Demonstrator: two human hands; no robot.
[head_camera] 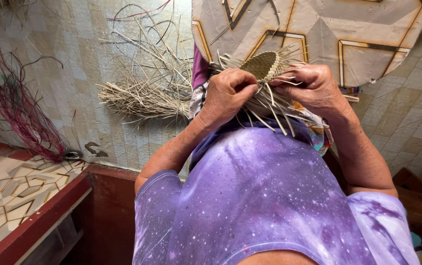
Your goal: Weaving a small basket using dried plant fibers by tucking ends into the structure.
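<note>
Left hand (228, 93): fingers curled shut, pinching loose straw strips (270, 110) at the rim. Right hand (309, 86): fingers closed around the small woven basket (262, 64), steadying it at chest height over the lap so that the free ends hang clear. Spare straw bundle (137, 98) and red fibres (22, 115) lie on the floor, left.
</note>
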